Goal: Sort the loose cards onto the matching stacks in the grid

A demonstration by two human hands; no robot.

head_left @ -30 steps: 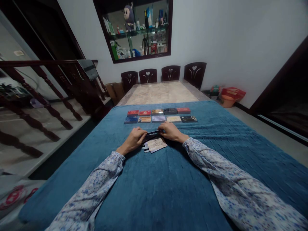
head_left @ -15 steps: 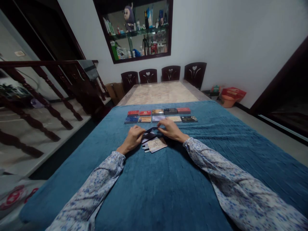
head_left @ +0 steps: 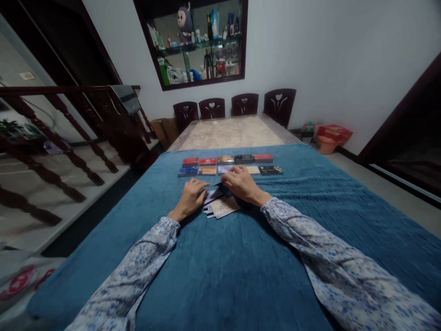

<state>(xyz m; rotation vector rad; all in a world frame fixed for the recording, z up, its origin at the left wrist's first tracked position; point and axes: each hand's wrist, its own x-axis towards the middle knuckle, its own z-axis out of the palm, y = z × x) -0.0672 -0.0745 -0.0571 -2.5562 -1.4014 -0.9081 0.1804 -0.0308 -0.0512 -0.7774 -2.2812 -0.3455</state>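
Head view: the right hand pinches one end of a thin card beside loose cards on blue cloth; the left hand, half-curled, sits at the other end, hold unclear. Likely light, stiff, slick: grip opposite edges.

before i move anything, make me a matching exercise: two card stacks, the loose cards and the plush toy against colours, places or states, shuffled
Column one
1. right-end stack of the far row
2. right-end stack of the near row
3. plush toy
4. loose cards

Column two
A. in the wall cabinet
B. black
C. overlapping on the cloth
D. red

Right pairs: 1-D, 2-B, 3-A, 4-C
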